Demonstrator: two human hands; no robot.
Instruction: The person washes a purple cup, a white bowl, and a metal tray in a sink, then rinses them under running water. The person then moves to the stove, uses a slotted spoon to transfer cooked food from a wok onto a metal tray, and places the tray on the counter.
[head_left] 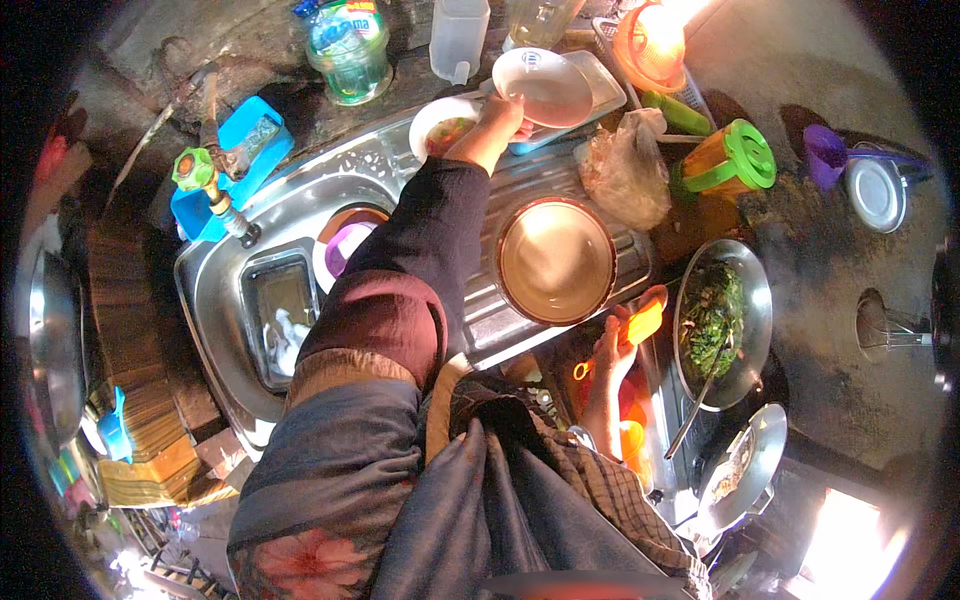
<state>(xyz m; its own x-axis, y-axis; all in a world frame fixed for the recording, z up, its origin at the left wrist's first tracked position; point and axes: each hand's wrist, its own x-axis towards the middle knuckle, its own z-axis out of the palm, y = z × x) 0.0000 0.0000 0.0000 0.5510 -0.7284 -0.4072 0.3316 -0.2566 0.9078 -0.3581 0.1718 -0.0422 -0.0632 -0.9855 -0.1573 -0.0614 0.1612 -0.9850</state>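
Observation:
My left hand (500,122) reaches to the far side of the sink's drainboard (482,320), its fingers closed on the rim of a shallow white bowl (545,90). The bowl is tilted so that its inside shows. Just left of that hand stands another white bowl (438,122) with some food in it, partly hidden by my wrist. My right hand (612,352) is closed on a flat orange plastic utensil (643,320) near the drainboard's front right corner; its exact kind is unclear. Between my hands a wide cream bowl (556,262) with a brown rim sits on the drainboard.
A knotted plastic bag (628,170) and a green-lidded pitcher (735,160) stand at the right. A pan of cooked greens (715,320) with a spoon lies near my right hand, a second pan (742,470) nearer. The sink basin (222,320) and tap (215,195) are left.

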